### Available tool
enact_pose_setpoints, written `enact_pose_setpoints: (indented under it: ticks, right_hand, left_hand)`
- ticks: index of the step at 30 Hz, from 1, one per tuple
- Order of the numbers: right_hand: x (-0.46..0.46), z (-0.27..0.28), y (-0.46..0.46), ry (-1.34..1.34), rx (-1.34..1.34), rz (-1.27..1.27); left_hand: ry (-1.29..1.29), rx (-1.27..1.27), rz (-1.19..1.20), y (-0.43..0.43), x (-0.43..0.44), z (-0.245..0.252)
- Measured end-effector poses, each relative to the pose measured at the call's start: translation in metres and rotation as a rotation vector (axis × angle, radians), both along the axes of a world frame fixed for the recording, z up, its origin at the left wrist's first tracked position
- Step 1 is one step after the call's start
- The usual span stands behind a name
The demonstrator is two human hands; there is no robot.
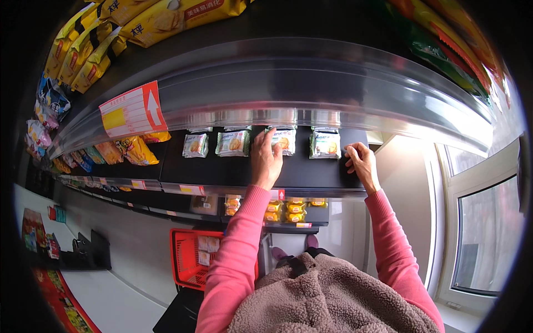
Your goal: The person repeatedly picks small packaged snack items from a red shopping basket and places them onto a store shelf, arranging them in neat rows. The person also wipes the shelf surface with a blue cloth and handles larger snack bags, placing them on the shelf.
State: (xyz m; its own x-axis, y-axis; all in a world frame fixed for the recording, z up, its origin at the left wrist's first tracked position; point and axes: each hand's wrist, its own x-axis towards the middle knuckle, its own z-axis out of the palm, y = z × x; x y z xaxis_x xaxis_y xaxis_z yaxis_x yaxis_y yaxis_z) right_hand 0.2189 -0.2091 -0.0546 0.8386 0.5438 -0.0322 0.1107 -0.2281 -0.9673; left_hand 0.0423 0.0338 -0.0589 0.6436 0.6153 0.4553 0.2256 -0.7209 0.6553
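Note:
My left hand (pixel 266 160) lies over the left part of a small white-and-green snack packet (pixel 286 142), with its thumb apart from the fingers. The packet stands on a black shelf (pixel 191 170) in a row of similar ones. To the left of that hand are another packet (pixel 232 143) and, beyond it, a leftmost packet (pixel 195 145). My right hand (pixel 361 164) is just right of the rightmost packet (pixel 325 144), near the shelf's right end. Its fingers are curled and I see nothing in them. More packets stand behind the front row, partly hidden by the shelf above.
An upper shelf with a clear plastic front strip (pixel 300 91) overhangs the packets. A price card (pixel 133 109) sticks out from it. Yellow cakes (pixel 296 210) sit on a lower shelf. Below left is a red basket (pixel 183 266) with several packets (pixel 204 257). A window (pixel 485 233) is at right.

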Motion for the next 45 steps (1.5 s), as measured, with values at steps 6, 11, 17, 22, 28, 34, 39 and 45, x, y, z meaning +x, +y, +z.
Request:
enact_pose_setpoints:
  ticks: [6,11,17,22,28,34,39,45]
  right_hand:
    - [-0.003,0.003,0.002,-0.013,-0.018,-0.010]
    - [-0.004,0.004,0.001,-0.010,-0.019,-0.014]
    - [0.002,-0.002,-0.001,0.050,0.041,-0.077]
    - [-0.030,0.019,-0.003,-0.263,0.026,-0.108]
    - [-0.127,0.056,0.049,-0.636,-0.066,0.453]
    - [-0.185,0.053,0.144,-1.009,-0.095,0.716]
    - [-0.208,0.029,0.201,-1.099,-0.157,0.770]
    - [-0.209,0.015,0.224,-1.154,-0.201,0.755]
  left_hand:
    - [0.026,-0.026,-0.022,-0.004,-0.002,0.004]
    - [0.032,-0.026,0.008,-0.007,-0.003,0.006]
    - [-0.099,0.073,0.056,-0.034,-0.034,0.028]
    - [-0.170,0.028,0.044,-0.068,-0.119,0.023]
    - [-0.032,-0.217,0.194,-0.101,-0.232,-0.055]
    - [0.035,-0.530,0.455,-0.128,-0.321,-0.153]
    - [0.020,-0.688,0.651,-0.124,-0.377,-0.224]
    - [0.113,-0.764,0.828,-0.101,-0.431,-0.293]
